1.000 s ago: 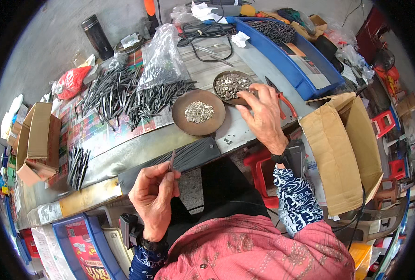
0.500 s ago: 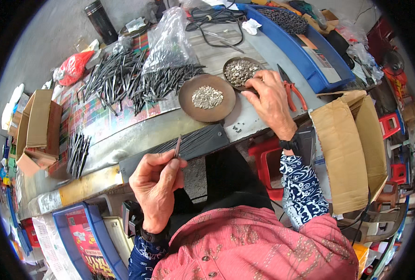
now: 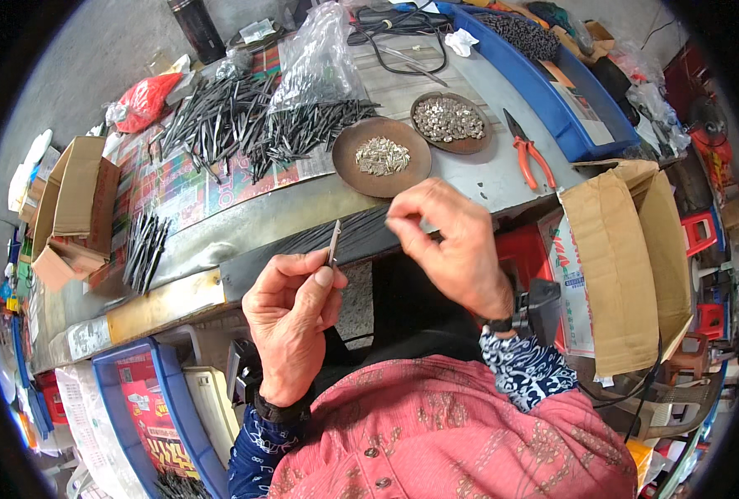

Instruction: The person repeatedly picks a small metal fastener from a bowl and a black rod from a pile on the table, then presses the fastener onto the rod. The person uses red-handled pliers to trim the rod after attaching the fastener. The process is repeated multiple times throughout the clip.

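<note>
My left hand [image 3: 293, 320] pinches a slim metal strip [image 3: 335, 239] upright between thumb and fingertips, with small notches or bumps along it. To its right, my right hand [image 3: 457, 245] hovers in front of the table edge, slightly blurred, thumb and forefinger drawn together; whatever lies between them is too small to make out. Beyond the hands, a round brown dish [image 3: 346, 177] bears a heap of short silvery pins [image 3: 382, 155]. Touching or close beside it, a smaller dish [image 3: 479, 148] is filled with small grey metal pieces [image 3: 448, 119].
Red-handled pliers [image 3: 532, 165] lie right of the dishes. Dark strips [image 3: 211, 125] are piled at the back left, near a clear plastic bag [image 3: 313, 62]. A long blue bin [image 3: 544, 91] and an open cardboard box [image 3: 615, 274] bound the right side.
My right hand has left the smaller dish and come back toward my left hand. The left hand has risen slightly, still pinching the metal strip. The whole view has shifted a little.
</note>
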